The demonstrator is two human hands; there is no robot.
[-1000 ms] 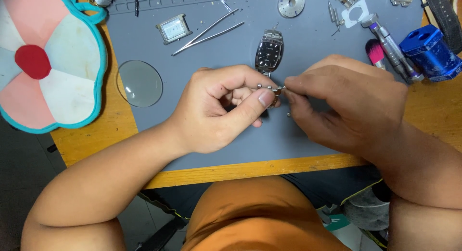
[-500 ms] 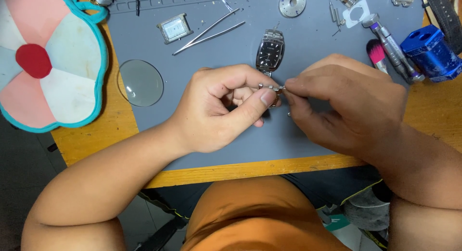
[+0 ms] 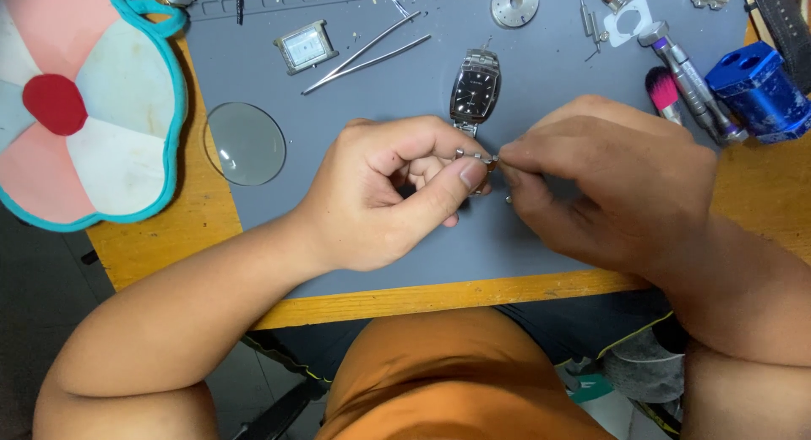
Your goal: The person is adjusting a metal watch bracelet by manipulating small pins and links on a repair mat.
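My left hand [image 3: 397, 191] and my right hand [image 3: 604, 182] meet over a grey work mat [image 3: 524, 237], both pinching the metal band end [image 3: 478, 158] of a wristwatch [image 3: 476, 89]. The watch has a dark rectangular dial and lies face up just beyond my fingertips. My left thumb and forefinger clamp the band; my right fingertips press in from the right. Whether my right hand also holds a small tool is hidden by the fingers.
Tweezers [image 3: 367, 43] and a small rectangular watch case [image 3: 305, 46] lie at the mat's far side. A round glass lens [image 3: 246, 143] sits left, beside a flower-shaped fan [image 3: 80, 111]. A pink brush [image 3: 664, 92], a screwdriver [image 3: 688, 68] and a blue holder [image 3: 760, 89] stand right.
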